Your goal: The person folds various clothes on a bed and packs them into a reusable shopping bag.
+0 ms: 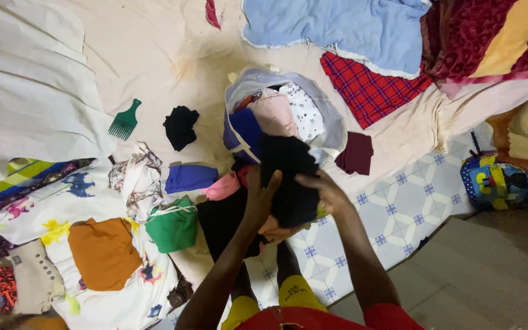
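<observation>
My left hand [259, 198] and my right hand [327, 190] both grip a black garment [289, 177], held up in front of me. It hangs just in front of an open bag [335, 119] stuffed with clothes: a pink piece, a white starred piece and a blue piece. Below the hands lie more black cloth [221, 223] and a pink item [222, 186] on the bed edge.
On the cream sheet [166, 55] lie a green comb [124, 121], a black bundle [180, 126], folded blue [190, 178], green [173, 226] and orange [102, 252] clothes, a maroon piece [356, 153], red plaid cloth [368, 85] and a light blue blanket [337, 24]. A colourful backpack [496, 182] stands on the tiled floor [398, 208].
</observation>
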